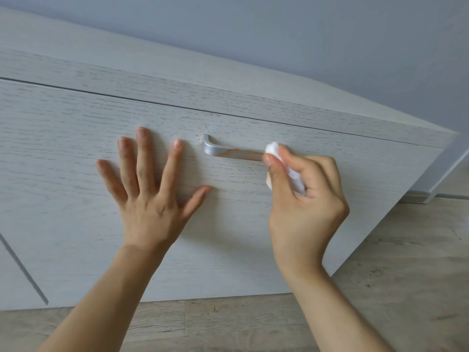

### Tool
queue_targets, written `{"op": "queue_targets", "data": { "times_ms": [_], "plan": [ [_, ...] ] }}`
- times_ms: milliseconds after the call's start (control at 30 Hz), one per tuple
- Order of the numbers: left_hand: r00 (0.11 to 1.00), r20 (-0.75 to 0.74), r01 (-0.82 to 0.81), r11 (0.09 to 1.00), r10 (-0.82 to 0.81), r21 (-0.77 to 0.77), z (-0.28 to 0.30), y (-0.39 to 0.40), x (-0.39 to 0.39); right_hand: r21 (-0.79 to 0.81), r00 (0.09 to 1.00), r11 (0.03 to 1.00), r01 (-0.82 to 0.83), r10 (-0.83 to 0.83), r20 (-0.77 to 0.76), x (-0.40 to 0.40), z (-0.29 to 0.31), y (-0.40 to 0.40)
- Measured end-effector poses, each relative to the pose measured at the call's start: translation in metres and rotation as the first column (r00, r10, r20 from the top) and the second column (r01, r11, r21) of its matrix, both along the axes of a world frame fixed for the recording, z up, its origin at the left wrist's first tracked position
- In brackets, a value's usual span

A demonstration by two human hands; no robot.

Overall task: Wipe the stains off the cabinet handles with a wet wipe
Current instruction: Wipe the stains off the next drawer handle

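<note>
Right hand (304, 189) pinching wet wipe (274, 149) against stained handle (233, 153), left hand (149, 184) flat on drawer front (76, 148); light pressure risks smearing the orange stain (237, 151).

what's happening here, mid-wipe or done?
Mid-wipe. The person's right hand pinches a bunched white wet wipe against the right end of the silver cabinet handle. An orange-brown stain still runs along the middle of the handle, and a few small specks sit on the wood by its left end. The left hand lies flat with fingers spread on the cabinet front, left of the handle and not touching it.
</note>
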State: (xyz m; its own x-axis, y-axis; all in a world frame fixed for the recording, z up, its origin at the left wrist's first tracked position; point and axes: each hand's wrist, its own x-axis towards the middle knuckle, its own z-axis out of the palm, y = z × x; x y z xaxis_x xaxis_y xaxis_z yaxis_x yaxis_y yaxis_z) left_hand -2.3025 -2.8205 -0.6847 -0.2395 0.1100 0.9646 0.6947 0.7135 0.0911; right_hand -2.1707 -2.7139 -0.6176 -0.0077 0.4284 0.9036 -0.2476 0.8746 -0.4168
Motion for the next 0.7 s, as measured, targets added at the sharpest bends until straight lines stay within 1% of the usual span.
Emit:
{"op": "queue_targets", "data": {
  "times_ms": [67,100,200,333,467,600,700],
  "plan": [
    [1.000,0.002,-0.002,1.000,0.002,-0.002,0.000,0.000,-0.001,-0.057,1.000,0.998,-0.009,0.008,-0.027,-0.001,0.000,0.000],
    [1.000,0.003,-0.008,1.000,0.008,-0.001,0.000,0.000,-0.001,-0.058,1.000,0.998,-0.018,0.016,-0.025,-0.001,0.000,-0.001],
    [1.000,0.001,-0.009,1.000,0.009,-0.007,-0.001,0.000,-0.002,0.006,0.999,1.000,0.003,-0.003,0.048,0.004,0.002,0.001],
    [1.000,0.012,0.024,0.999,-0.024,-0.022,-0.001,-0.004,-0.003,0.059,0.990,0.996,0.070,-0.076,0.117,0.014,0.002,0.004],
    [1.000,0.024,0.021,0.999,-0.020,-0.031,-0.002,-0.004,-0.002,0.129,0.986,0.989,0.067,-0.085,0.142,0.012,0.003,-0.005],
    [0.999,0.033,0.028,0.999,-0.027,-0.036,0.000,-0.004,-0.001,0.048,0.990,0.995,0.082,-0.087,0.107,0.007,0.007,-0.008],
    [1.000,0.021,0.018,0.999,-0.018,-0.038,-0.001,-0.005,0.000,0.059,0.989,0.995,0.080,-0.086,0.118,0.006,0.005,-0.013]
  ]
}}
